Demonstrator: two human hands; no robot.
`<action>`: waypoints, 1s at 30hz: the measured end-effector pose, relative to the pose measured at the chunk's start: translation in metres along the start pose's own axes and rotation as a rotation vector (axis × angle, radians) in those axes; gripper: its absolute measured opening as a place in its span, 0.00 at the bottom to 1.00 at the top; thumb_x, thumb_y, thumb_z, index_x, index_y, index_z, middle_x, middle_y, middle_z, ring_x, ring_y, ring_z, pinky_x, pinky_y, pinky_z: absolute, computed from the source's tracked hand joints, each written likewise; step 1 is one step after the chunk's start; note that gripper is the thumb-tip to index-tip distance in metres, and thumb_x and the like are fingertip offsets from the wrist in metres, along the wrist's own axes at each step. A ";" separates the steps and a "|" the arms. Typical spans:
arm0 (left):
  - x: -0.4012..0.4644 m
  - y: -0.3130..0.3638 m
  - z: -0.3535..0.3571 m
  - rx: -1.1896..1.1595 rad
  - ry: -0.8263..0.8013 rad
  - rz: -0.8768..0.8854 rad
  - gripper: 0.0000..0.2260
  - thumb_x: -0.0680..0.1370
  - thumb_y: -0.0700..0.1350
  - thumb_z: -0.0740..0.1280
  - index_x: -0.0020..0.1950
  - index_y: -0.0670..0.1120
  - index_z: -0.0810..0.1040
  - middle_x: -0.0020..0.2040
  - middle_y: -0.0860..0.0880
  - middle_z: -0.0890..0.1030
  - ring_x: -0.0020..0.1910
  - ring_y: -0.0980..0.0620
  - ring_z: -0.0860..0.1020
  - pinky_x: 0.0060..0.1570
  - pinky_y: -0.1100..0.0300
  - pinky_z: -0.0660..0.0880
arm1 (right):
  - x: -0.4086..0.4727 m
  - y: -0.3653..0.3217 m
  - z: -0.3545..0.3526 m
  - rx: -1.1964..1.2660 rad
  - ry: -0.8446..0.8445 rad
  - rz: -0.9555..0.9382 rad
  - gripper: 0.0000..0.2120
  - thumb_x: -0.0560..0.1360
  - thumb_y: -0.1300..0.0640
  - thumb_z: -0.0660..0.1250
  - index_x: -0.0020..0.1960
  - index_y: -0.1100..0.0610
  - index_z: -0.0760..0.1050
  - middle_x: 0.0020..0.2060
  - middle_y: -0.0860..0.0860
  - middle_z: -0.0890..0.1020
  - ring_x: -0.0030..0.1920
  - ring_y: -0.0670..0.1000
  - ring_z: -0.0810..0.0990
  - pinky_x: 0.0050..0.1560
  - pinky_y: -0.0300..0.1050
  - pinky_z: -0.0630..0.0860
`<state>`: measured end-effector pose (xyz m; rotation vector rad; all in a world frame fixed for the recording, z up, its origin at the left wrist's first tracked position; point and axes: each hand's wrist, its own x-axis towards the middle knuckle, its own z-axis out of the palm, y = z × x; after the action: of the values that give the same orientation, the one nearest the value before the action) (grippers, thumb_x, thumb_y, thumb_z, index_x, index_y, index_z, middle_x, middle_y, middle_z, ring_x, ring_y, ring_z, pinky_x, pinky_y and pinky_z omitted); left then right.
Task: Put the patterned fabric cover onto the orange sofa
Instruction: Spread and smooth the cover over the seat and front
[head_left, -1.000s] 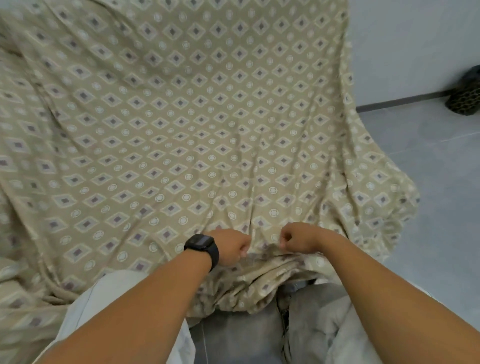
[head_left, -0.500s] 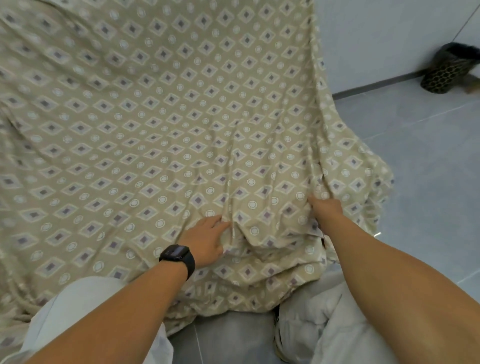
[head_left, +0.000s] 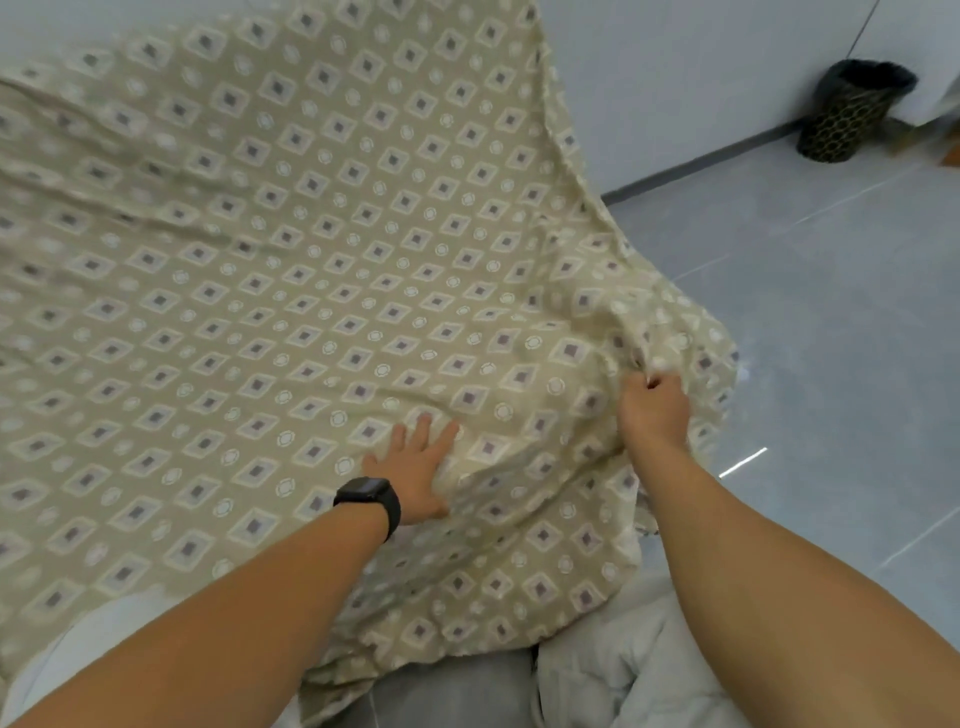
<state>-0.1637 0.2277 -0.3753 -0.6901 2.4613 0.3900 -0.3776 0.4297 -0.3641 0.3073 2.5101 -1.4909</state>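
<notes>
The beige patterned fabric cover (head_left: 291, 270), printed with diamonds and circles, lies draped over the whole sofa, which is hidden beneath it. My left hand (head_left: 418, 470), with a black watch on its wrist, lies flat with spread fingers on the cover near the front edge. My right hand (head_left: 653, 410) pinches a bunched fold of the cover at the sofa's right front corner. The cover's front hem hangs down over my knees.
Grey tiled floor (head_left: 831, 322) stretches to the right of the sofa. A dark patterned bin (head_left: 852, 117) stands against the white wall at the far right. My light trousers (head_left: 623, 675) show below the hem.
My left hand has opened from a fist and now lies flat on the cover. My right hand has moved right to the corner and taken a fold. The view has swung right.
</notes>
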 end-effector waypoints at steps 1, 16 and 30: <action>0.003 0.005 0.001 0.001 -0.001 -0.027 0.51 0.75 0.54 0.73 0.76 0.68 0.31 0.80 0.55 0.31 0.81 0.43 0.37 0.75 0.31 0.49 | 0.005 0.005 0.002 -0.029 -0.043 0.077 0.16 0.78 0.51 0.58 0.60 0.58 0.75 0.52 0.52 0.80 0.51 0.60 0.79 0.53 0.54 0.76; 0.175 0.107 -0.128 -0.238 -0.078 -0.081 0.70 0.54 0.80 0.71 0.78 0.58 0.27 0.80 0.42 0.31 0.79 0.32 0.36 0.75 0.31 0.47 | 0.169 -0.033 0.010 -0.574 0.204 -0.253 0.24 0.82 0.43 0.56 0.74 0.52 0.67 0.72 0.55 0.66 0.70 0.62 0.66 0.67 0.61 0.66; 0.237 0.140 -0.147 -0.284 -0.404 -0.315 0.75 0.50 0.77 0.75 0.65 0.59 0.13 0.64 0.45 0.11 0.70 0.29 0.22 0.67 0.21 0.40 | 0.231 -0.089 0.093 -1.058 -0.473 0.032 0.48 0.72 0.21 0.41 0.79 0.46 0.27 0.79 0.52 0.31 0.80 0.59 0.33 0.75 0.69 0.37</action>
<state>-0.4736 0.1914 -0.3761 -0.9909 1.8991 0.6863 -0.6172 0.3232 -0.3982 -0.1682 2.4508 -0.0498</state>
